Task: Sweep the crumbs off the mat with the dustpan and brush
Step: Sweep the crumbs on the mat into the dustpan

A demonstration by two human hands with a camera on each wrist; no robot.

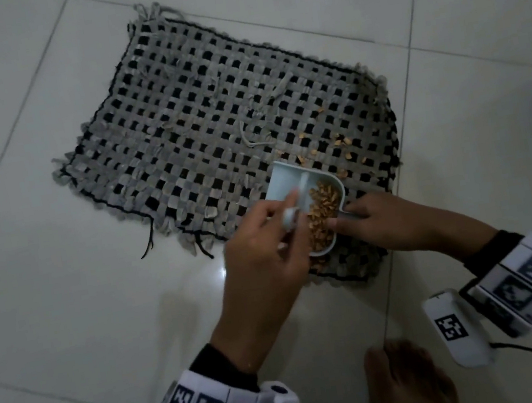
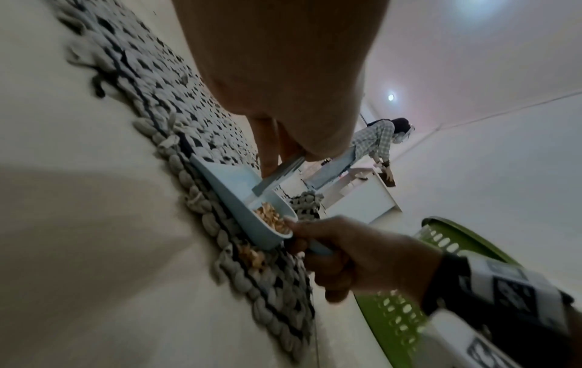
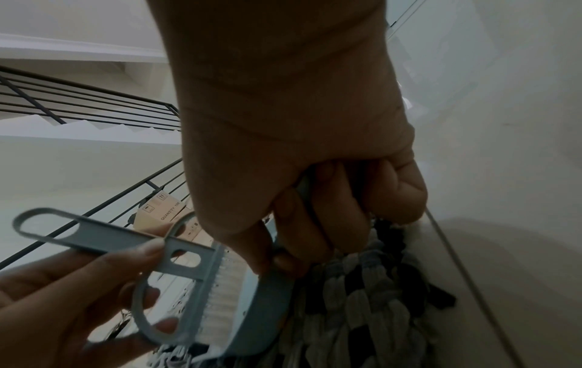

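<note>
A grey-and-black woven mat [image 1: 197,118] lies on the white tiled floor. The light blue dustpan [image 1: 284,181] sits tilted on the mat's near right corner, holding a heap of brown crumbs [image 1: 323,213]. My right hand [image 1: 381,222] grips the dustpan handle [image 2: 318,247]. My left hand [image 1: 265,253] pinches the handle of the small blue brush [image 3: 104,234], and its white bristles [image 3: 223,293] are inside the pan. Loose crumbs [image 1: 342,145] are scattered on the mat just beyond the pan's mouth, and a few more [image 2: 252,256] lie under its rear.
A green perforated basket [image 2: 409,311] stands on the floor to my right, close behind the right wrist. A bare foot [image 1: 409,383] rests on the tiles near the bottom edge. Far off, another person [image 2: 371,144] bends over a white box.
</note>
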